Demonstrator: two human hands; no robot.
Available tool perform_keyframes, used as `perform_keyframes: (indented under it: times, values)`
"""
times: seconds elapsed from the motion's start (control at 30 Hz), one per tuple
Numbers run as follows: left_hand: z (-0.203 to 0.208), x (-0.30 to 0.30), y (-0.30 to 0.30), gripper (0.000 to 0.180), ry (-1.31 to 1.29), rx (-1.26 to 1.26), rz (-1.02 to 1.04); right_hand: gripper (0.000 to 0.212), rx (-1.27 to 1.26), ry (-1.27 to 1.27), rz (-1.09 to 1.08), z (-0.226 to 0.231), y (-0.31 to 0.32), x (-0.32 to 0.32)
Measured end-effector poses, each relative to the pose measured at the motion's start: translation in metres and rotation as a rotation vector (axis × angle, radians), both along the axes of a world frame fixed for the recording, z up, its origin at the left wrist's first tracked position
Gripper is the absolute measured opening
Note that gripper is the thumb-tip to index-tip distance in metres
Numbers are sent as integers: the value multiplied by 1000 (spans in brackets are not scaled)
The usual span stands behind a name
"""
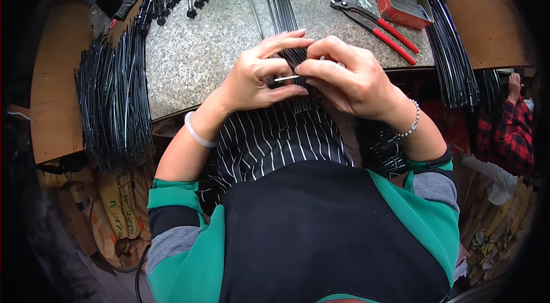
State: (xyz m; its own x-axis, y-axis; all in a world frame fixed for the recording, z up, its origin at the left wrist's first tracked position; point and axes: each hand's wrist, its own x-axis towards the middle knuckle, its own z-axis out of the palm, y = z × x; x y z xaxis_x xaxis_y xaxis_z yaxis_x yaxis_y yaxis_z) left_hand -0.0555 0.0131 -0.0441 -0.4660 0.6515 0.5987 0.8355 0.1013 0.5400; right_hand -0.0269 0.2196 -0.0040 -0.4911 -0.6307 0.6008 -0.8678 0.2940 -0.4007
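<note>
In front of my apron, a bundle of thin black rods, like umbrella ribs (282, 10), runs from the stone tabletop toward me. My left hand (260, 71) curves around its near part, thumb below and forefinger above. A short, thin silver pin (286, 78) lies crosswise between the hands. My right hand (346, 77) is closed in a pinch at the pin's right end; its fingertips partly cover the spot. Red-handled cutting pliers (375, 31) rest to the right, beside a red tin box (404, 2) with thin pieces inside.
Black rod bundles hang over the table's left side (114, 91) and right side (452, 51). More frames with black knobs (191, 11) lie along the back of the speckled top (189, 56). Another person in a checked sleeve (510, 131) is at the far right.
</note>
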Motion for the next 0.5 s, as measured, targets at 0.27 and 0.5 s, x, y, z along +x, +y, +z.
perform_keyframes:
  times: [0.27,0.5]
  values:
    - [-16,-4,5,47,-302,-183,22,21,44,-136,-19,11,1,7]
    - [-2,11,0,123,-67,-431,-136,17,219,-185,-858,0,143,-100]
